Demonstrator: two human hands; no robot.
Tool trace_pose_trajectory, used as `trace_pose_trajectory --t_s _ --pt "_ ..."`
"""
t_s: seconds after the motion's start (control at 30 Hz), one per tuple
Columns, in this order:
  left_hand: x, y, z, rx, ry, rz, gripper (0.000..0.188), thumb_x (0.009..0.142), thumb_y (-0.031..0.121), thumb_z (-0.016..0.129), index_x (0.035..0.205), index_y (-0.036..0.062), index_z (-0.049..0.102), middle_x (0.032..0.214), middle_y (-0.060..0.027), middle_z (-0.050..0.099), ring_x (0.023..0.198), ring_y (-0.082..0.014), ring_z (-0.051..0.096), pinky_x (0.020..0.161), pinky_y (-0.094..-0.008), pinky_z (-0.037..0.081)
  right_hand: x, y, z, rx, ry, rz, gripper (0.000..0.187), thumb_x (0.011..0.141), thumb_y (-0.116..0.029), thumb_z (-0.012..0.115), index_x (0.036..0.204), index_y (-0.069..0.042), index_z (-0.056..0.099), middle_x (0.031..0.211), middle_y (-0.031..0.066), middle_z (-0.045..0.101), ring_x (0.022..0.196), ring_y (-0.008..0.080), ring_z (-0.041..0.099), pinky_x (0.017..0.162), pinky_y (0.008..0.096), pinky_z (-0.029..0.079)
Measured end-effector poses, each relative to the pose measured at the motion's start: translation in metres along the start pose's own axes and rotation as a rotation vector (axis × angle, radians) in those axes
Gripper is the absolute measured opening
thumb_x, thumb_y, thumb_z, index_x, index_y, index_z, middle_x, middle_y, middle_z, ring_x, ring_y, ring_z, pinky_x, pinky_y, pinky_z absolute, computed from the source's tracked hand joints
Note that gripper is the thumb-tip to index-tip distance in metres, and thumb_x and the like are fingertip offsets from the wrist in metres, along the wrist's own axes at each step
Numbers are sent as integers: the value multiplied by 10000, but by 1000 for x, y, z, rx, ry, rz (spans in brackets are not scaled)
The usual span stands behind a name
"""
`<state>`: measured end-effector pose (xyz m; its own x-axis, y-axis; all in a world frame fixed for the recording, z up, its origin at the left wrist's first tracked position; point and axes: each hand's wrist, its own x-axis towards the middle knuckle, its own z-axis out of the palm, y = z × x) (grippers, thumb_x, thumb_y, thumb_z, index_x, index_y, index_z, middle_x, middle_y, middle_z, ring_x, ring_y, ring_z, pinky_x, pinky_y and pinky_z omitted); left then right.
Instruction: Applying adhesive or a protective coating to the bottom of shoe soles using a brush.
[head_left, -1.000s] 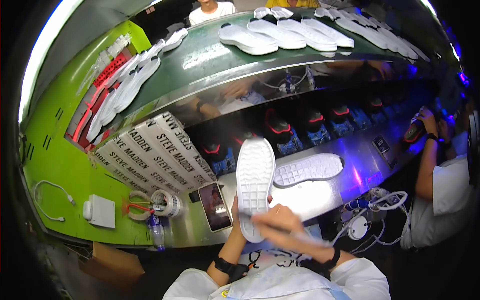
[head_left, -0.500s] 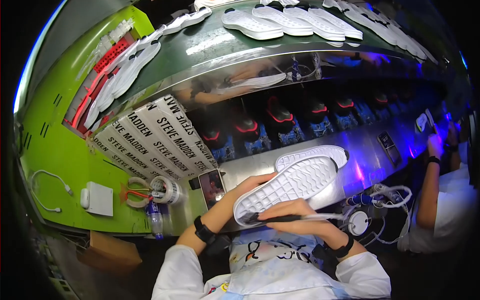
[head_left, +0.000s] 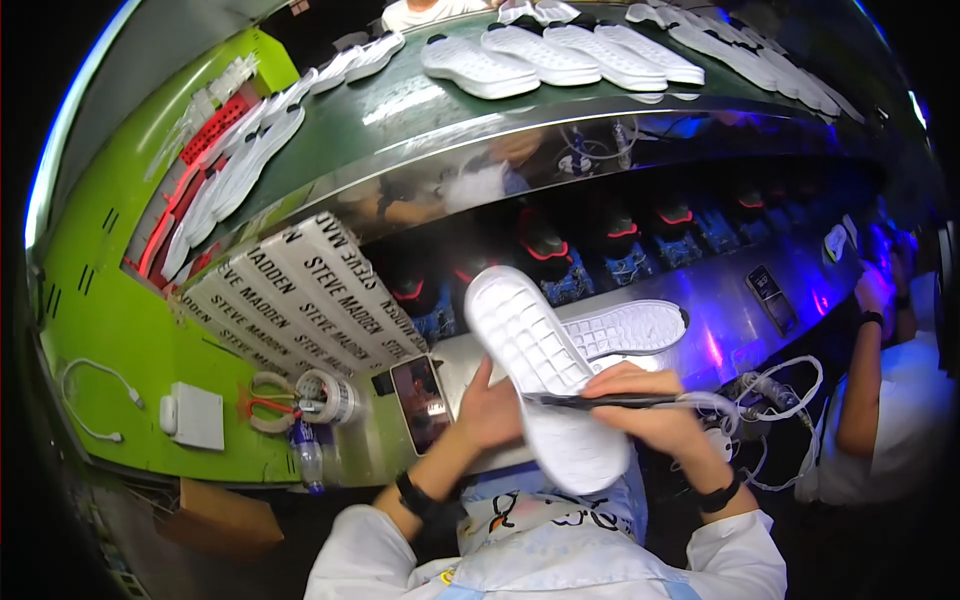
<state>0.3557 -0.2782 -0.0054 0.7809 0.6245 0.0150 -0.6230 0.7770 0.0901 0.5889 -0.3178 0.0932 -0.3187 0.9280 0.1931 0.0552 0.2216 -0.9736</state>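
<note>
A white shoe sole (head_left: 528,335) with a patterned face stands at a slant in front of me, slightly blurred. My left hand (head_left: 490,410) is at its left edge, thumb raised and apart from the sole; its fingertips are partly hidden. My right hand (head_left: 645,405) grips a black-handled brush (head_left: 570,401) that lies across the sole. Its fingers also touch the sole's right edge. From the brush's rear a pale tube (head_left: 715,402) trails right. A second white sole (head_left: 630,330) lies on the metal bench behind.
White soles (head_left: 545,58) line the raised green belt (head_left: 400,110). A box with printed paper (head_left: 300,290), a phone (head_left: 420,400), tape rolls (head_left: 335,398) and a bottle (head_left: 307,455) are left. A dark device (head_left: 770,298) and a co-worker's arm (head_left: 868,350) are right.
The held sole has turned from slanting up-right to slanting up-left. My left hand has come out from behind it, thumb up. The brush has moved from the sole's near end to its middle.
</note>
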Motion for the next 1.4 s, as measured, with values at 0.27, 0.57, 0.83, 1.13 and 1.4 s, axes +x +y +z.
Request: trace_pose_trajectory --t_s 0.27,0.57,0.83,1.13,1.4 --pt "6 -51 -10 36 -4 323 712 895 575 373 1424 104 304 1396 -160 386 1244 -321 406 991 -497 390 12 11 61 -550 275 -388 207 720 -10 662 924 -31 691 737 80 631 680 198 571 702 305 445" --pt "15 -30 7 -331 -86 200 786 832 515 516 1431 73 263 1358 -194 382 1159 -350 421 997 -479 375 -1 4 71 -360 -245 -401 252 724 -35 667 975 -24 674 885 130 677 834 267 637 759 360 480" --pt "11 1 16 29 -74 159 802 807 509 449 1373 -41 311 1219 -316 477 1006 -423 580 771 -492 548 -10 24 67 273 -351 397 172 915 -88 549 973 35 654 774 99 664 709 152 656 648 239 538" --pt "18 17 19 -1 -113 -137 833 733 377 518 1385 -78 271 1334 -324 396 1112 -487 508 948 -507 454 -4 16 49 157 -296 231 127 869 -78 580 869 17 665 804 86 657 685 146 649 635 253 514" --pt "36 7 42 360 347 -319 501 806 247 555 1199 -62 518 1098 -178 623 930 -237 636 824 -305 509 2 -12 41 -62 -447 149 93 813 -48 619 868 8 668 816 88 670 762 182 653 712 278 510"
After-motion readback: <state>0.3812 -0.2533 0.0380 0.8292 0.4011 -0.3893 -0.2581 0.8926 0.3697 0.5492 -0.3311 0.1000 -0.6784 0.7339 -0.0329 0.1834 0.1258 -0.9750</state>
